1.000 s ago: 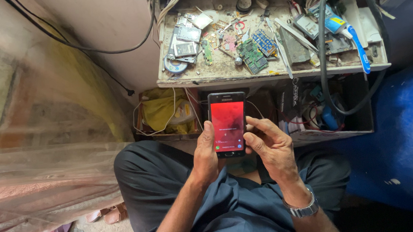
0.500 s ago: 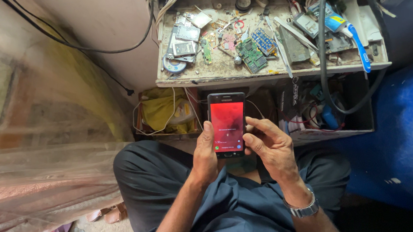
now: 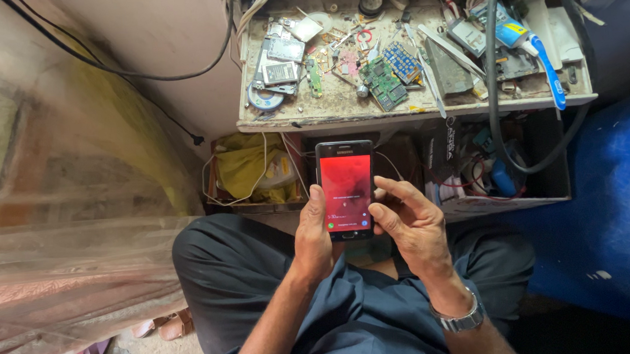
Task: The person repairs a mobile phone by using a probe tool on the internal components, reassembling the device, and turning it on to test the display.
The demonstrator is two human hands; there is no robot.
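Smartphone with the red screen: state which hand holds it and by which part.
The left hand grips the smartphone around its lower left edge; the right hand touches its right side.

- Soft daylight, even and fairly bright; it seems to come from the left, where the plastic sheet [image 3: 61, 239] glows pale and washed out.
- The phone [image 3: 346, 189] screen shines red, the brightest colour in view; its small text is too fine to read.
- Shadow deepens under the workbench [image 3: 413, 105] and at the lower right corner, near black.
- The blue surface [image 3: 620, 200] at right is dim and flat.
- Focus is sharp at centre; the left side smears.
- Wide-lens distortion bends the bench edge and stretches the corners.
- No hard glare.
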